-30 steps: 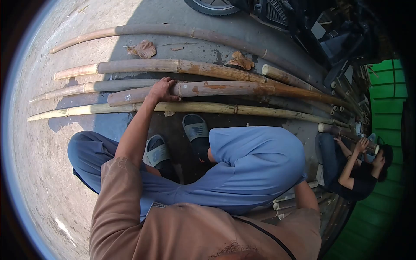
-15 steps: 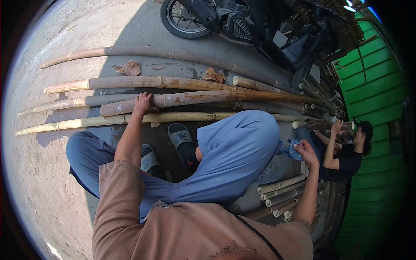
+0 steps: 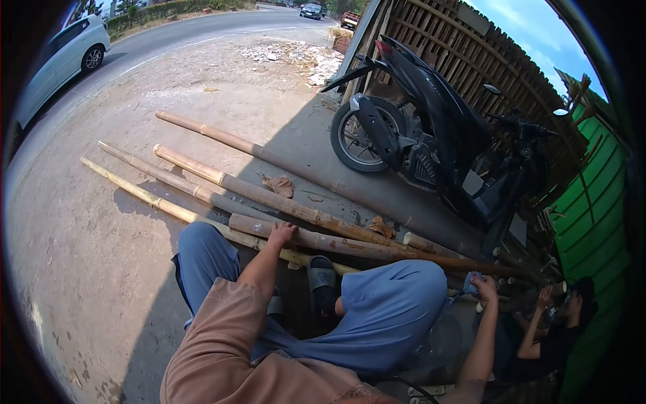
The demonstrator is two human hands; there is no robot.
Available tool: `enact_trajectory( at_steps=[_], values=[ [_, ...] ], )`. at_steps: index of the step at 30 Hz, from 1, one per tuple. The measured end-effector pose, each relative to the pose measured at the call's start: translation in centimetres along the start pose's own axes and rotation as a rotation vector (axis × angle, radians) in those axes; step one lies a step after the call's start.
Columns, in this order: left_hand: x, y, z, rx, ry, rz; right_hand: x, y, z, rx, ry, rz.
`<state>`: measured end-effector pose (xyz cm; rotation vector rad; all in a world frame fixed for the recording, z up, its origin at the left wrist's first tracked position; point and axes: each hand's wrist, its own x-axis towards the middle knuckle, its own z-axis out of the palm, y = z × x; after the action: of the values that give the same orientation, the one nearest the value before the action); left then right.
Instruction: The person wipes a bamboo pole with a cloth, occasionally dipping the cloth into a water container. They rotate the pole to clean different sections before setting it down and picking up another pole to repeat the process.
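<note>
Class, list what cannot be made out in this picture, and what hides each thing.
All in the head view.
Whether the left hand grips or just rests on the bamboo pole: too small.
What the blue thing in the right hand is: too small.
The pole's right end: lost in shadow by the motorbike.
What the co-worker holds: small, dim.
The white car: cut by the left edge.

Tan bamboo pole [image 3: 356, 247], blue trousers [image 3: 390, 310], black scooter [image 3: 431, 148].

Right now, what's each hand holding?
Left hand: closed over the bamboo pole.
Right hand: closed on a blue cloth.
</note>
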<state>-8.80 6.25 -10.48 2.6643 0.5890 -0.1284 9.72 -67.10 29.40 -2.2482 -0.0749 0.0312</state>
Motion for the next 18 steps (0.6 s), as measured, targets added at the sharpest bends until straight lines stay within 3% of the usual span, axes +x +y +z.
enact_trajectory(
  at_steps=[1,4,6,8,9,10,12,15,18],
  values=[
    [-4.0,1.9,-4.0,0.031,-0.057,0.033,0.4,-0.4,2.0,-0.022,0.026,0.029],
    [-5.9,2.0,-4.9,0.044,-0.017,0.076,6.5,-0.2,7.2,-0.171,0.013,-0.033],
    [-5.7,1.3,-4.7,0.046,-0.017,0.112,7.0,-4.1,10.9,-0.235,0.050,-0.012],
    [-5.9,1.2,-5.0,0.065,-0.003,0.131,14.4,1.4,15.3,-0.199,0.208,-0.083],
    [-6.1,1.7,-5.2,0.067,0.016,0.124,11.1,-2.8,16.9,-0.212,0.311,-0.020],
    [-6.6,2.5,-5.4,0.087,0.034,0.135,12.8,-1.4,18.9,-0.225,0.396,-0.046],
    [-7.6,3.5,-6.1,0.134,0.079,0.150,13.9,0.2,22.2,0.039,0.516,0.011],
    [-7.6,4.8,-7.3,0.182,0.064,0.145,16.2,4.9,24.3,-0.016,0.714,0.102],
    [-6.7,5.1,-7.0,0.259,0.090,0.206,16.3,8.9,23.6,0.278,0.674,0.288]
  ],
)
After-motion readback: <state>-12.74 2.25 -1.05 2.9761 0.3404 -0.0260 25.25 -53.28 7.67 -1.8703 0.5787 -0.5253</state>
